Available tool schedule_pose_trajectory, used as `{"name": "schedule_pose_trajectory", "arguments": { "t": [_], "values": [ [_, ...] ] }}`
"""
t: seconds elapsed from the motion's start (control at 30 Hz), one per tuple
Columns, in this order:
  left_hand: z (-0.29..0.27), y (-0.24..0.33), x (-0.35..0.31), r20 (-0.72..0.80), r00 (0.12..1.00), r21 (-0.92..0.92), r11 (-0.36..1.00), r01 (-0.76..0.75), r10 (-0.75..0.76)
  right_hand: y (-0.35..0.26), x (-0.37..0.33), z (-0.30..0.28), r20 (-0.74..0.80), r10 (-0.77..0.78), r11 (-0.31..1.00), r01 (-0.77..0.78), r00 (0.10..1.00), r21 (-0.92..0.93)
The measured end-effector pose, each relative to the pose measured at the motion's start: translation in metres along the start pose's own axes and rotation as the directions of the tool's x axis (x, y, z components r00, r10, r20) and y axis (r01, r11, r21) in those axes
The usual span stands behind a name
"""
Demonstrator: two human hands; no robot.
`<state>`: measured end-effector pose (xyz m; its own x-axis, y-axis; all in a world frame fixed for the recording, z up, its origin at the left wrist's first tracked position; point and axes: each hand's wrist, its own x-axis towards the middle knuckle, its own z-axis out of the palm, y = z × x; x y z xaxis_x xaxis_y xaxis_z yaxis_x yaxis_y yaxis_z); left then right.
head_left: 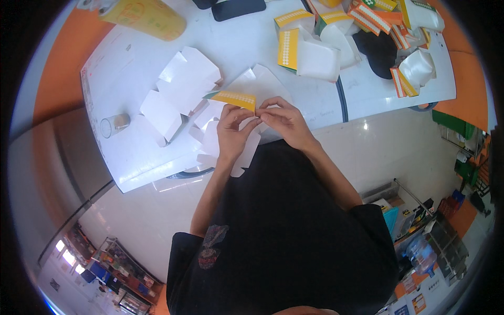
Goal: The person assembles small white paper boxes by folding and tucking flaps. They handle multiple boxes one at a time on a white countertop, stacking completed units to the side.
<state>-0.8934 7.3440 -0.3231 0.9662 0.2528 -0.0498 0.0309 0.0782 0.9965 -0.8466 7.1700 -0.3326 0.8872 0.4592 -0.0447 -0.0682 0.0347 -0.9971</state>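
Observation:
Both my hands are at the near edge of the white table, working on a small paper food box (234,98) with a yellow patterned rim and a white inside. My left hand (233,131) is closed on its near side, thumb and fingers pinching the rim. At the box's right corner, the fingers of my right hand (286,122) pinch together, close to my left thumb. White flaps spread out under and around my left hand; whether they all belong to this box I cannot tell. Left of it lie unfolded white box blanks (189,79).
A clear glass (114,125) lies near the table's left edge. Behind it lies a large yellow container (147,20), with a black phone (239,8) at the far edge. Yellow and orange-rimmed boxes (318,62) crowd the far right, around a black object (376,53).

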Motion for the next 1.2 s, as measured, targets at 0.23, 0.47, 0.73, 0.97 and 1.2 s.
{"name": "schedule_pose_trajectory", "arguments": {
  "t": [0.23, 0.47, 0.73, 0.97, 1.2],
  "values": [
    [-0.017, 0.035, -0.026, 0.395, 0.915, 0.511, 0.808, -0.295, 0.084, -0.025, 0.021, -0.034, -0.182, 0.343, 0.921, -0.292, 0.922, 0.257],
    [-0.058, 0.044, -0.037, 0.637, 0.762, 0.635, 0.643, -0.429, -0.121, -0.031, 0.032, -0.043, 0.134, 0.341, 0.927, -0.309, 0.93, -0.212],
    [-0.029, 0.033, -0.032, 0.364, 0.92, 0.725, 0.664, -0.183, -0.143, 0.009, 0.004, 0.01, 0.122, 0.243, 0.962, -0.223, 0.962, -0.161],
    [-0.033, 0.008, -0.034, 0.081, 0.887, 0.467, 0.804, 0.369, -0.454, 0.008, -0.011, -0.007, 0.172, 0.37, 0.896, -0.301, 0.913, -0.326],
    [-0.044, 0.014, -0.045, 0.181, 0.79, 0.157, 0.811, 0.564, -0.585, 0.015, -0.017, -0.007, 0.32, 0.424, 0.905, -0.406, 0.847, -0.125]
  ]
}}
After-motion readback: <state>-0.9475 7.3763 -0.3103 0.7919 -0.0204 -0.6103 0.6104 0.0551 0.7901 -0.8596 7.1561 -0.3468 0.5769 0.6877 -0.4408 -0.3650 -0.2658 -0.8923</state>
